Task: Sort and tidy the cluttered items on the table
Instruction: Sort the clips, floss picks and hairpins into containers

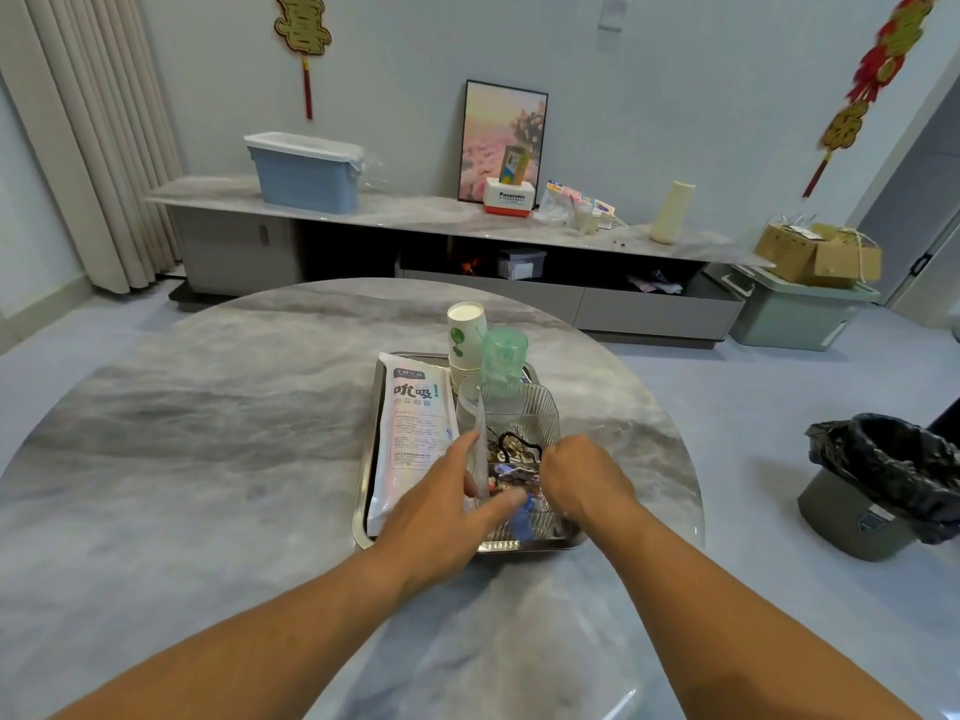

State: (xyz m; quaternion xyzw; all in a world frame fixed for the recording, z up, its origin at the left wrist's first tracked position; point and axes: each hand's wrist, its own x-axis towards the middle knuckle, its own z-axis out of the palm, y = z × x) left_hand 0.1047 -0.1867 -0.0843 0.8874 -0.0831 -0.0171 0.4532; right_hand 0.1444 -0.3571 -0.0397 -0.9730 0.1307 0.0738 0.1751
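Left hand (441, 504) lies with fingers extended against a clear ribbed organizer (519, 449); right hand (582, 478) curls at its rim, grip unclear. Organizer, straw pack (413, 433) and cups (467, 345) sit in a metal tray (363, 511) on the round marbled worktop (208, 433). Beyond stand a low cabinet (234, 246), and a lined bin (878, 491) on the floor.

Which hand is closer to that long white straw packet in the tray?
Left. The left hand lies right against the straw packet's near end; the right hand is farther right, over the clear ribbed organizer.
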